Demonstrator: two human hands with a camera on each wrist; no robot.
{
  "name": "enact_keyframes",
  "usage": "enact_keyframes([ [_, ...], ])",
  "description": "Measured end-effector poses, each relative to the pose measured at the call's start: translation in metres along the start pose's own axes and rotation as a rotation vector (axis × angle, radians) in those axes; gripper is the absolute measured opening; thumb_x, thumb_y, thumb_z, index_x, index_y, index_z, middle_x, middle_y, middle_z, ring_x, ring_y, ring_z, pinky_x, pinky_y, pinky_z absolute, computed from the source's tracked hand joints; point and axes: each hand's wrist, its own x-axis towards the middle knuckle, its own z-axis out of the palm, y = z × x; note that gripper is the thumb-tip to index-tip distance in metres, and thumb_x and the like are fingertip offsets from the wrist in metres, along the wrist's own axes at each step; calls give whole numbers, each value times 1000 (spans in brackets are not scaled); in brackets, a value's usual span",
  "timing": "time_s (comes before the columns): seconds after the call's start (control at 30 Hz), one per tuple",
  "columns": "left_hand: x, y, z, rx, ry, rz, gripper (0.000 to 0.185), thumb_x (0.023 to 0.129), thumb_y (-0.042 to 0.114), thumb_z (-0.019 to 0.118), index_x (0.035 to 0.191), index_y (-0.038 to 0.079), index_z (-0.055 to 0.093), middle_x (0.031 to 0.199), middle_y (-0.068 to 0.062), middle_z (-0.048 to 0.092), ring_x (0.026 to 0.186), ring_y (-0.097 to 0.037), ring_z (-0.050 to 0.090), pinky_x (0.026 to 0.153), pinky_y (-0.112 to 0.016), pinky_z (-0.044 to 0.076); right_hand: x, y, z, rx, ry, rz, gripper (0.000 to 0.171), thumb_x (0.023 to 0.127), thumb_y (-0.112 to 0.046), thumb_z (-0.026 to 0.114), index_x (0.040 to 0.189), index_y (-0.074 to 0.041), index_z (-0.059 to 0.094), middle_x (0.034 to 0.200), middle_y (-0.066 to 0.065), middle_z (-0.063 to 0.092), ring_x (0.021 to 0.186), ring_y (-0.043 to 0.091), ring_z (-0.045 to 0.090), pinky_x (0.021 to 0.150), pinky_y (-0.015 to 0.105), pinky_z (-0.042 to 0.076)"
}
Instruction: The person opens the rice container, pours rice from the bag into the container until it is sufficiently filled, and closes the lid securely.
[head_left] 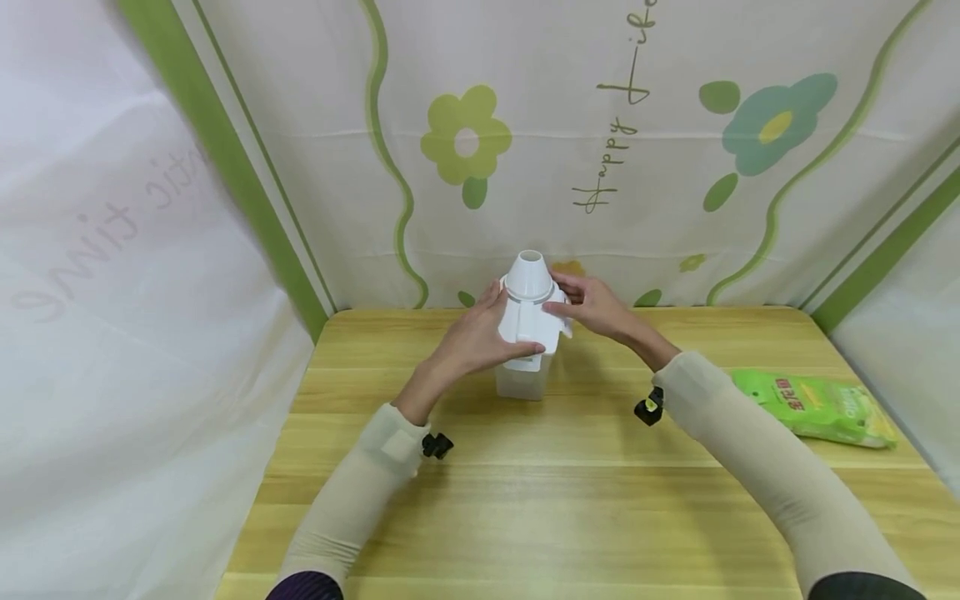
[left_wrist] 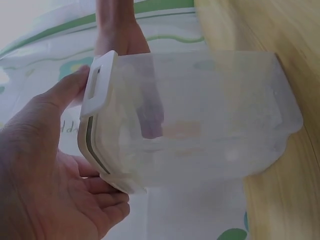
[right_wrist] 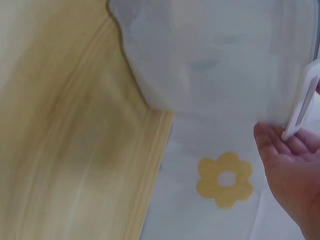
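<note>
A translucent plastic container [head_left: 522,383] stands upright on the table towards its back edge. Its white lid [head_left: 528,325] is on, and a hollow white cone [head_left: 529,277] sits on top of that. My left hand [head_left: 476,333] grips the lid from the left, thumb across the front latch and fingers on the far left side. At the lid's right side, my right hand [head_left: 596,308] holds on with thumb on top and fingers behind. In the right wrist view a white side latch [right_wrist: 302,102] stands out from the container beside the right fingers.
A green soft pack [head_left: 813,408] lies on the wooden table [head_left: 525,508] to the right, near the right forearm. Behind the container hangs a printed curtain [head_left: 555,100] close to the table's back edge. Small black cameras are strapped to both wrists.
</note>
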Motion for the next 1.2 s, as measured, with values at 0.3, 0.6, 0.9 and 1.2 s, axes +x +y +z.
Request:
enact_keyframes([
  [0.3, -4, -18, -9, -110, 16, 65, 112, 83, 66, 82, 165, 6, 33, 173, -15, 24, 150, -38, 44, 116, -50, 46, -16, -8, 16, -14, 127, 14, 73, 102, -28, 75, 162, -5, 41, 158, 18, 52, 138, 34, 59, 102, 32, 56],
  [0.6, -3, -36, -18, -192, 37, 74, 92, 84, 52, 89, 154, 5, 51, 159, -9, 50, 72, -15, 48, 69, -29, 47, -33, -16, 33, -92, 308, 19, 78, 96, -30, 81, 159, -1, 45, 155, 20, 54, 135, 36, 61, 106, 46, 54],
  [0.9, -3, -53, -23, -331, 59, 124, 75, 88, 34, 88, 148, 3, 57, 155, -11, 53, 117, -23, 67, 80, -34, 55, -47, -22, 51, -109, 408, 20, 82, 92, -32, 86, 157, 1, 46, 139, 20, 67, 122, 32, 70, 96, 42, 60],
  [1.2, 0, -63, -27, -434, 61, 116, 65, 92, 24, 85, 147, 1, 58, 155, -14, 53, 145, -32, 50, 116, -50, 45, -63, -29, 49, -90, 406, 36, 81, 90, -29, 87, 153, 5, 50, 138, 24, 66, 123, 38, 69, 97, 43, 59],
])
